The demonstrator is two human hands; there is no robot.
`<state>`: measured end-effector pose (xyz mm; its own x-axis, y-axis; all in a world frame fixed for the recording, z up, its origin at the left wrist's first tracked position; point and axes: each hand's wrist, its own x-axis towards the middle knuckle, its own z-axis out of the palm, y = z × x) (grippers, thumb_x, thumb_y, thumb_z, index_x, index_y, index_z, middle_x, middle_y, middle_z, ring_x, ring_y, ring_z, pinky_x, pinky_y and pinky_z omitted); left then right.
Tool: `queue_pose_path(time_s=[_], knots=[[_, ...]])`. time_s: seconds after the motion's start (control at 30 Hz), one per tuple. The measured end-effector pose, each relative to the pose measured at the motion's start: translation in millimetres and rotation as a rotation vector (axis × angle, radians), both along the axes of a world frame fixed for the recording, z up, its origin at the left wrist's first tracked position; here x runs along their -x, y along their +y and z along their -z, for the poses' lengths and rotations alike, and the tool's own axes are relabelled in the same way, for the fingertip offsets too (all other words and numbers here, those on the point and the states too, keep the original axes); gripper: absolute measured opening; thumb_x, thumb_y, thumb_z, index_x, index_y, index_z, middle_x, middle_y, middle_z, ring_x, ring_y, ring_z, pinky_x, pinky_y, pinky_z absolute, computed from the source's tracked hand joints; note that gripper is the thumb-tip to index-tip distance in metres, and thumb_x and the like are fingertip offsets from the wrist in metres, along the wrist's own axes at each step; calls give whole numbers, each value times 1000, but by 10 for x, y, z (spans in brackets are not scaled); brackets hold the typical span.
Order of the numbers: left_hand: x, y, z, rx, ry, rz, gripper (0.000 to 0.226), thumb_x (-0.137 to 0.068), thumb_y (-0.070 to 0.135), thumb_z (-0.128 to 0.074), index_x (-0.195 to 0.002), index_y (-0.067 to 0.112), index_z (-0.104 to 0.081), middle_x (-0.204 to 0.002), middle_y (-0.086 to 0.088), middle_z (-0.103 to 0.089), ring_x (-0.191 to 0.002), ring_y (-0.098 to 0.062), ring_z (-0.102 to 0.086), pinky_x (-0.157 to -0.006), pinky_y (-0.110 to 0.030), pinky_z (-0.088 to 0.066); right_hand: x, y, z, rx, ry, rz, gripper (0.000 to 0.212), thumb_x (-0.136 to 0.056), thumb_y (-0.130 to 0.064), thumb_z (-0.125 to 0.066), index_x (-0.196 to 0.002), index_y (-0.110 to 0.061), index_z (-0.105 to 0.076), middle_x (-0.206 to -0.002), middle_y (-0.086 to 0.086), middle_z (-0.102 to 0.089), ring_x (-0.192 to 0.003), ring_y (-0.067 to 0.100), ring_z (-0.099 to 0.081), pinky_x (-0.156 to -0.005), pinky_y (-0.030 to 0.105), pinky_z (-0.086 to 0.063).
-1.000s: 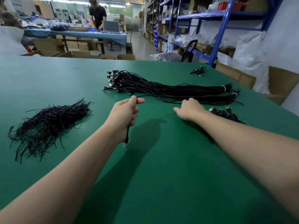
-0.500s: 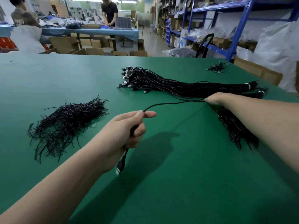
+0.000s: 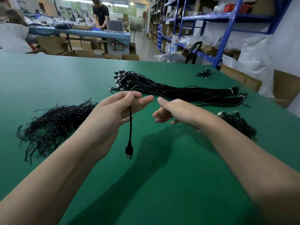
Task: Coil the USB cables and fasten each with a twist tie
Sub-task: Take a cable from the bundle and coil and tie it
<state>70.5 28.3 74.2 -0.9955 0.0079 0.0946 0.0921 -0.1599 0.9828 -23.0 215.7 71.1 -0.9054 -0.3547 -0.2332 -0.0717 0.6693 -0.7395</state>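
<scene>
My left hand (image 3: 116, 109) is raised over the green table (image 3: 65, 75) and pinches one black USB cable (image 3: 130, 127) between thumb and fingers. The cable's plug hangs down below the palm; its other end arcs back toward the big bundle of black USB cables (image 3: 170, 90) lying across the table's middle. My right hand (image 3: 172, 111) hovers just right of the left with fingers loosely spread, holding nothing. A heap of black twist ties (image 3: 55, 124) lies at the left.
A smaller pile of black cables (image 3: 237, 122) lies at the right, behind my right forearm. A few more cables (image 3: 204, 73) sit near the far right corner. Blue shelving (image 3: 224, 38) and cardboard boxes stand beyond the table; a person works at a far blue table.
My left hand rose and drew the cable toward me, so the plug now dangles free. My right hand left the cable bundle and came back beside the left hand, open.
</scene>
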Motion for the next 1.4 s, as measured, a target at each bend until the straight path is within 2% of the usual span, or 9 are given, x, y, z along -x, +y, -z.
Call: queue_pose_path(time_s=[0.13, 0.27, 0.37, 0.47, 0.6, 0.97, 1.07, 1.2, 1.4], knots=[[65, 145, -207, 83, 88, -40, 15, -105, 27, -50, -104, 16, -61, -110, 5, -77, -110, -3, -68, -96, -31, -43, -468, -205, -62, 779, -385, -111, 67, -106, -56, -22, -113, -6, -66, -104, 15, -75, -101, 26, -72, -88, 39, -55], [110, 210, -378, 168, 100, -8, 19, -102, 29, -57, -104, 17, -72, -110, 0, -77, -94, -15, -71, -79, -27, -58, -576, -280, -230, 1016, -350, -183, 38, -107, -28, -33, -120, -5, -61, -89, 9, -70, -95, 27, -66, -99, 48, -49], [160, 217, -383, 269, 108, 2, 20, -96, 35, -65, -106, 23, -78, -103, 7, -78, -96, -7, -70, -83, -21, -52, -621, -297, -303, 1061, -371, -144, 23, -98, -9, -38, -88, -8, -59, -68, 4, -51, -66, 18, -54, -69, 33, -55], [215, 213, -343, 315, 99, 31, 21, -95, 38, -65, -105, 25, -79, -98, 8, -78, -99, -1, -68, -95, -26, -48, -581, -268, -298, 1035, -346, -88, 23, -94, -8, -42, -73, -17, -47, -62, -2, -28, -55, 12, -30, -48, 23, -30], [292, 141, -305, 385, 157, 12, 25, -98, 36, -62, -100, 18, -80, -94, 3, -78, -88, 1, -67, -86, -18, -48, -553, -281, -175, 904, -319, -43, 29, -102, -27, -48, -74, -19, -48, -60, -7, -17, -55, 9, -13, -45, 22, -10], [338, 83, -264, 579, 273, -81, 27, -101, 36, -59, -94, 20, -79, -77, 13, -73, -74, 10, -61, -68, -5, -43, -541, -261, -126, 782, -312, -122, 43, -107, -37, -40, -66, -23, -36, -60, -8, -16, -48, 8, -15, -40, 19, -10], [377, 40, -241, 750, 454, -279, 19, -103, 20, -54, -116, 17, -68, -108, 7, -71, -99, 1, -62, -87, -23, -50, -551, -210, -168, 777, -323, -181, 46, -107, -41, -39, -64, -24, -34, -57, -9, -15, -47, 9, -13, -40, 20, -10], [361, -19, -203, 994, 684, -23, 44, -99, -1, -51, -139, 17, -55, -138, 6, -60, -132, -5, -51, -110, -28, -41, -581, -129, -269, 777, -388, -314, 49, -106, -41, -37, -60, -25, -34, -56, -9, -15, -48, 10, -11, -42, 23, -8], [332, 127, -120, 806, 672, -5, 23, -106, 22, -46, -100, 15, -68, -90, -10, -69, -83, -22, -62, -80, -39, -52, -597, 49, -502, 948, -452, -400, 45, -102, -44, -37, -61, -25, -34, -57, -10, -12, -49, 8, -10, -43, 23, -7]])
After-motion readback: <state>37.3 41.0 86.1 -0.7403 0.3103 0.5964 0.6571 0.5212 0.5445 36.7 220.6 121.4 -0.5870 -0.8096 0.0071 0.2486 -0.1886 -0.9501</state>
